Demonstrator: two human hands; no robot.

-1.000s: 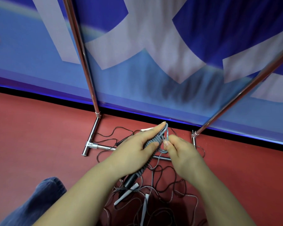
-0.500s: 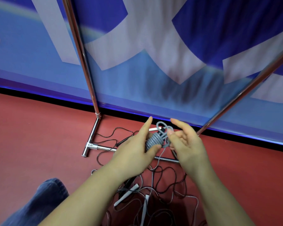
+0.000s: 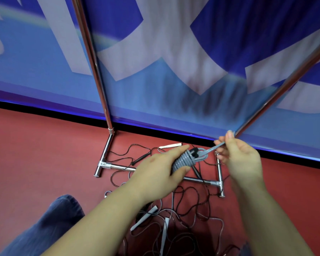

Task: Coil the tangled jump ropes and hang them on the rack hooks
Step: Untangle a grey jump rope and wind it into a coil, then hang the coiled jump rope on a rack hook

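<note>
A grey jump rope (image 3: 184, 160) is wound in tight coils round its dark handles, and my left hand (image 3: 161, 169) grips this bundle from the left. My right hand (image 3: 238, 154) pinches the rope's free grey end (image 3: 213, 147) and holds it taut, up and to the right of the bundle, through a loop at the bundle's top. Below my hands, several thin dark and grey ropes (image 3: 183, 209) lie tangled on the red floor, with white handles (image 3: 145, 218) among them. The chrome rack (image 3: 107, 163) stands behind, its base bars on the floor.
Two chrome rack poles (image 3: 92, 58) rise left and right in front of a blue and white banner (image 3: 174, 61). A white handle (image 3: 171, 145) lies near the wall. My knee in blue jeans (image 3: 50, 224) is at lower left. No rack hooks are in view.
My right hand has pulled the grey rope end out to the right and upward, drawing the loop tight. My left hand has kept its grip on the coiled bundle, which now lies more level.
</note>
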